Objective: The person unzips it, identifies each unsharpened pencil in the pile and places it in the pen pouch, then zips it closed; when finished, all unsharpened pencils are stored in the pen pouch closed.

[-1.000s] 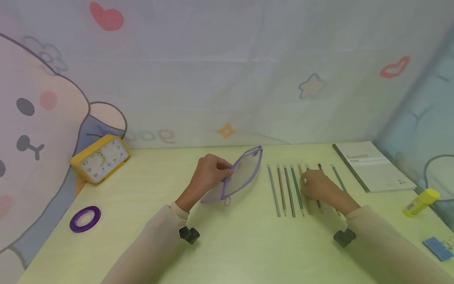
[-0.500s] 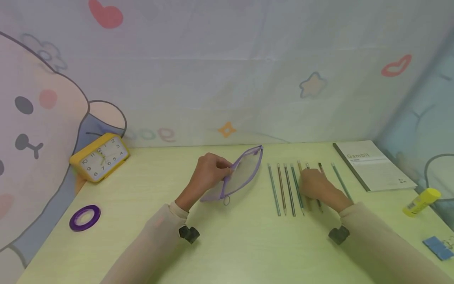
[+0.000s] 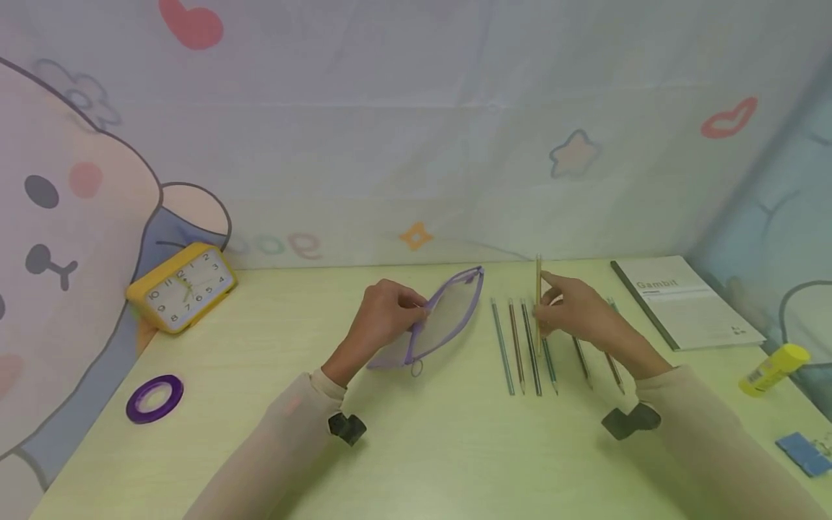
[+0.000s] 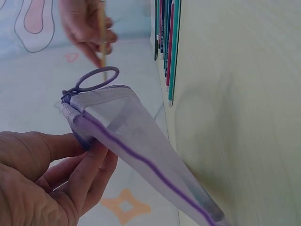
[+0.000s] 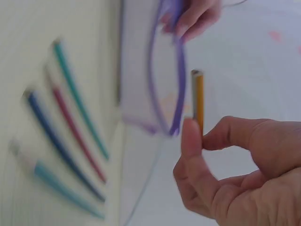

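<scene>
"Pencil [image 3: 538, 280], the yellow one: where is it in the head view?"

"It stands almost vertical, right of the frame's centre, at the left side of the right grip [image 3: 577, 310], whose thumb and fingers pinch it."

"And the left grip [image 3: 386, 314]?"

"Near the centre, it pinches the edge of a purple-edged pouch [image 3: 448, 321]. The pouch lies to the left of the pencil, well apart. Between them some other pencils [image 3: 503, 347] lie in a row on the bench [image 3: 455, 448]. I judge this sideways gap is the relation that matters."

"What does the left wrist view add?"

"At lower left, the left grip pinches the pouch near the zip end, which carries a ring [image 4: 101, 86]. The right grip is blurred at upper left, the pencil's long axis running up and down the frame."

"And the right wrist view?"

"The pencil is right of centre, its flat end toward the top. The pouch's two edges stand apart at upper centre, left of this end. The left grip is nearer to the pouch. Whether the pencil's other end is sharpened, I cannot tell."
</scene>
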{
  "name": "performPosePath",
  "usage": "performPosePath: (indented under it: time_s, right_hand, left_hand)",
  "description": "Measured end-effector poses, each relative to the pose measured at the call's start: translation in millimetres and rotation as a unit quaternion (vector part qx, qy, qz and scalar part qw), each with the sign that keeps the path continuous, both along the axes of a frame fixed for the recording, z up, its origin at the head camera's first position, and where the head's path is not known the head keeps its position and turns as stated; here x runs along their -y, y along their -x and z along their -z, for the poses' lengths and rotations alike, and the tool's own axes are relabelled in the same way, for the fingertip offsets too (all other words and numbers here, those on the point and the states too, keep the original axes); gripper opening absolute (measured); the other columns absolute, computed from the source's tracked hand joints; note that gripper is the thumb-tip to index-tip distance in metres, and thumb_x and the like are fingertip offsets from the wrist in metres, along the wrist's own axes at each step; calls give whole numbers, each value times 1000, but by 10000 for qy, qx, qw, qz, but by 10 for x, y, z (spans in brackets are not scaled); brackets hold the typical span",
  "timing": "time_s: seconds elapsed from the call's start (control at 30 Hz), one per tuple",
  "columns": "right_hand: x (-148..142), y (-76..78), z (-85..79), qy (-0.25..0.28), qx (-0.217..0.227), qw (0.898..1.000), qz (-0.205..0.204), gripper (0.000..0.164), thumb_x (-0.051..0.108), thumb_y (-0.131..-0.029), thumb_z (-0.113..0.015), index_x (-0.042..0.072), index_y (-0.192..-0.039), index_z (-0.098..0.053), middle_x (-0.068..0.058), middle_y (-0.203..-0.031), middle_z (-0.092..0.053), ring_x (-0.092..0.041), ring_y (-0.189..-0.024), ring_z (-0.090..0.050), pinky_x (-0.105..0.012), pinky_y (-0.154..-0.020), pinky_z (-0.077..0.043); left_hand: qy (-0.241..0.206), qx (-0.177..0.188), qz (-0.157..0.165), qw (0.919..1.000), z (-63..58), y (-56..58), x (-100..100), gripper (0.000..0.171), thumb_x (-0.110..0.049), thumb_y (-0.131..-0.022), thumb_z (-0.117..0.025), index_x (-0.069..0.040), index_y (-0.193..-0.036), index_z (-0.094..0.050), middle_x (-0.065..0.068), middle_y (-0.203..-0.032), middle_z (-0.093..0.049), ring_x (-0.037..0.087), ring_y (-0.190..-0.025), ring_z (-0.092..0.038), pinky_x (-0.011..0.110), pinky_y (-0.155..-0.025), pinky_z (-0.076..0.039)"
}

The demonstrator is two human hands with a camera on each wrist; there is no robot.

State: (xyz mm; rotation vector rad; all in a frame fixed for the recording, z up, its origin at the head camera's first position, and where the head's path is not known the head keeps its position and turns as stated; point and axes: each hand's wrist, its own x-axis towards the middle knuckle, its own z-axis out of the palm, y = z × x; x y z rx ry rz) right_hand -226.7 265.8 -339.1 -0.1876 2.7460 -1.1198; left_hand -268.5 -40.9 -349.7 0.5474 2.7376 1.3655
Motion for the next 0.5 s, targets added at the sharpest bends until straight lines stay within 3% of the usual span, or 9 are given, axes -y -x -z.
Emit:
performPosePath:
  time_s: [0.1, 0.23, 0.5]
  right_hand:
    - [191, -85, -107, 842, 312, 9956, -253, 81, 17, -97, -56, 5, -162, -10, -19, -124, -57, -19, -84, -74, -50, -101, -50]
    - [433, -123, -150, 1408, 895, 9839, -635, 85, 16, -95, -60, 10, -163, -10, -18, -128, -53, -21, -89, -73, -40, -99, -51]
    - [756, 114, -10, 2123, 1598, 9585, -1035, 89, 24, -100, -61, 7, -163, 0, -25, -140, -52, -30, -111, -70, -42, -109, -48]
  left_hand:
    - [6, 1, 13, 10000, 4, -4, 3, 15, -11, -89, -74, -4, -101, -80, 11, -86, -79, 17, -67, -76, 32, -70, -60]
    - [18, -27, 32, 10000, 14, -5, 0, 15, -11, -89, -74, -5, -101, -80, 11, -85, -79, 17, -67, -76, 31, -69, -60]
    - [33, -82, 15, 10000, 12, -1, -24, 15, -13, -90, -74, -5, -101, -80, 11, -85, -79, 18, -66, -76, 32, -67, -60]
